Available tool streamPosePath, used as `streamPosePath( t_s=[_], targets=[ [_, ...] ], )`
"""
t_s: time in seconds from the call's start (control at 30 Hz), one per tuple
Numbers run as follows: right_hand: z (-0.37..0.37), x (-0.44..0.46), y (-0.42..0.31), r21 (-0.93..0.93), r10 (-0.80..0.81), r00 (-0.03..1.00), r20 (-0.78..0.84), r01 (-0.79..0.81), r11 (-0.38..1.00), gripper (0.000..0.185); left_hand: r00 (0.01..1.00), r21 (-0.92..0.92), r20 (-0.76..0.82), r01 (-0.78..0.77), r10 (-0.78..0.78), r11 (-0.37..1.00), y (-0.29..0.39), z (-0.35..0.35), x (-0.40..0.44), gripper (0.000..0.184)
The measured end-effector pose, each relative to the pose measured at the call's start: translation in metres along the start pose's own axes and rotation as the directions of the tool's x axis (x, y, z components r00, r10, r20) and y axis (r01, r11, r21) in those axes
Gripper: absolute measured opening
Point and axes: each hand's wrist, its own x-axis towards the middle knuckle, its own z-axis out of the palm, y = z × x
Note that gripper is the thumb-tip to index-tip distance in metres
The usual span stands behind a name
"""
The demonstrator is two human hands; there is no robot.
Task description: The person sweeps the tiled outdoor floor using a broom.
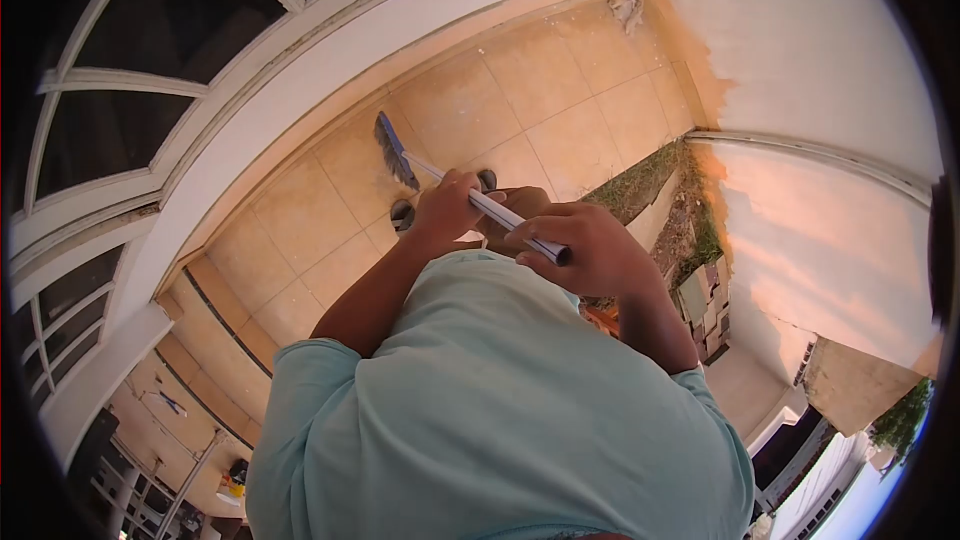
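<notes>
A broom runs slantwise in front of my body, with a white handle and a blue head with grey bristles resting on the tiles. My left hand is closed around the handle on the side nearer the head. Close to the handle's open top end, my right hand wraps round it from the right. Both hands are near my waist. The tips of my dark footwear show just below the broom head.
Beige floor tiles stretch ahead, bounded by a white wall with windows on the left. Something whitish and crumpled lies in the far corner. To the right are a grass strip, stacked blocks and a peeling wall. Steps lie lower left.
</notes>
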Motion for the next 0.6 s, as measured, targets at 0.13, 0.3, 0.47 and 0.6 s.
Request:
streamPosePath(
  t_s=[0.13,0.3,0.47,0.6],
  targets=[
    [0.053,0.036,0.069,0.141,-0.040,0.993,0.108,0.024,0.990,0.014,0.952,-0.049,-0.233,0.191,-0.198,0.980,-0.071,0.035,-0.010,0.046],
    [0.029,0.059,0.146,0.098,0.061,0.977,0.204,-0.082,0.992,0.015,0.925,-0.126,-0.248,0.264,-0.288,0.956,-0.095,0.077,0.053,0.042],
    [-0.082,0.044,0.215,0.082,0.258,0.963,0.084,-0.265,0.961,0.015,0.958,-0.195,-0.109,0.240,-0.264,0.951,-0.014,0.136,0.182,0.045],
    [-0.194,-0.006,0.252,-0.001,0.455,0.886,-0.091,-0.457,0.890,0.014,0.965,-0.122,0.154,0.233,-0.213,0.965,0.105,0.160,0.295,0.058]
  ],
)
